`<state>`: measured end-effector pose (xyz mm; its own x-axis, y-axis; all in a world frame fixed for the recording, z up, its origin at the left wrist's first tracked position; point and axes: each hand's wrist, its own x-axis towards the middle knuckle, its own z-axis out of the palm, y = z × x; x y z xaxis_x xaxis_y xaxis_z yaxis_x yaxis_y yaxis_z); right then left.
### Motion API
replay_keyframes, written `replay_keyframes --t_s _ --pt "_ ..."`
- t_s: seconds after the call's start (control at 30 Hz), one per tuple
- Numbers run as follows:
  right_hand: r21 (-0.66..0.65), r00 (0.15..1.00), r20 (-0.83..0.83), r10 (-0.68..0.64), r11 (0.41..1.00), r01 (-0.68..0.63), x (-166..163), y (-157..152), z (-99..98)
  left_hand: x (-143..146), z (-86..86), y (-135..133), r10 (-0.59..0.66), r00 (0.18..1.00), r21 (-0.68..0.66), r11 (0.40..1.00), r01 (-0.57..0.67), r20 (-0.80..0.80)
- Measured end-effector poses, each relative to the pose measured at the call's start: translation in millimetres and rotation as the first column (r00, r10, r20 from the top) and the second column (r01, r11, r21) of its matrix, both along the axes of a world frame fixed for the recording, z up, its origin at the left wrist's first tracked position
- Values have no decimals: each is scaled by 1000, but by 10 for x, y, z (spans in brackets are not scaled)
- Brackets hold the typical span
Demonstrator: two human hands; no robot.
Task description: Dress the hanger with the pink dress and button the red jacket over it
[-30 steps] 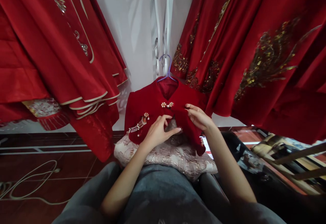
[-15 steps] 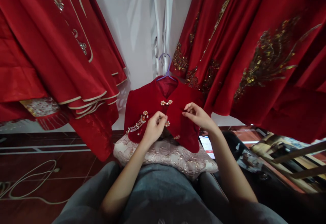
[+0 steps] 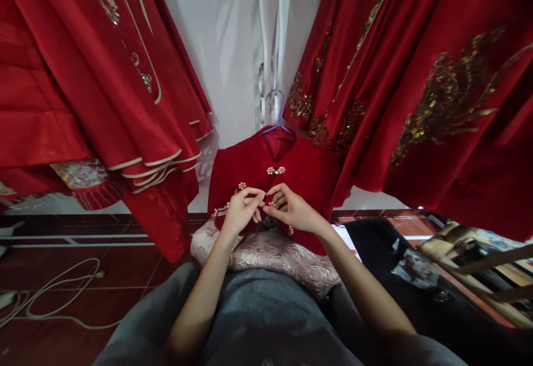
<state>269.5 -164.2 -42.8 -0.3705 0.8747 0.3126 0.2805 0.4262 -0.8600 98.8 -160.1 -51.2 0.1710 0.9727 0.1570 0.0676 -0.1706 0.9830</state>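
A small red velvet jacket (image 3: 308,174) hangs on a purple hanger (image 3: 277,116) in front of me, over a pale embroidered skirt (image 3: 283,257) that lies on my knees. A pearl clasp (image 3: 275,170) near its collar is fastened. My left hand (image 3: 239,210) and my right hand (image 3: 291,209) meet at the middle of the jacket's front. Both pinch a second pearl clasp there, fingertips touching. A beaded brooch (image 3: 227,206) on the jacket's left side is partly hidden behind my left hand.
Long red gowns hang at the left (image 3: 83,88) and at the right (image 3: 416,77), some with gold embroidery. A white wall panel (image 3: 233,55) stands between them. A white cable (image 3: 54,294) lies on the red tiled floor. Dark bags (image 3: 408,266) and wooden slats (image 3: 491,260) sit at the right.
My right hand has moved left from the jacket's right edge to the middle, bringing the front panel across. Both hands now pinch the middle clasp together.
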Motion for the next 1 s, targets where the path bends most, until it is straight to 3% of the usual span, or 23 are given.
replay_keyframes --t_s 0.07,0.13,0.2,0.27,0.33,0.63,0.73,0.83,0.9,1.0 --pt "5 999 44 0 1000 -1 4 -12 -15 -24 -26 -1 6 997 32 999 -3 -83" --pt "11 997 50 -55 998 54 3 -2 -27 -44 -57 7 178 954 186 973 -134 -243" --pt "-3 992 35 -123 992 123 4 26 -32 -73 -93 38 470 808 408 856 -319 -355" --pt "-29 987 2 -161 986 161 10 58 -27 -113 -134 95 661 642 545 727 -418 -389" --pt "-51 986 -41 -159 986 156 13 79 -9 -150 -180 165 705 572 571 695 -438 -420" --pt "-33 944 -303 -133 991 130 -18 94 77 -128 -287 256 690 528 500 723 -476 -496" --pt "-54 939 -333 -83 996 69 -68 194 10 -150 -308 317 656 632 376 754 -538 -412" --pt "-50 938 -339 -65 997 51 -187 356 -117 -202 -322 404 540 835 124 840 -528 -103" --pt "-25 941 -328 -84 996 80 -291 467 -204 -240 -315 428 452 887 -29 892 -452 97" --pt "20 952 -285 -114 992 124 -428 583 -292 -284 -284 398 363 912 -91 931 -352 192"
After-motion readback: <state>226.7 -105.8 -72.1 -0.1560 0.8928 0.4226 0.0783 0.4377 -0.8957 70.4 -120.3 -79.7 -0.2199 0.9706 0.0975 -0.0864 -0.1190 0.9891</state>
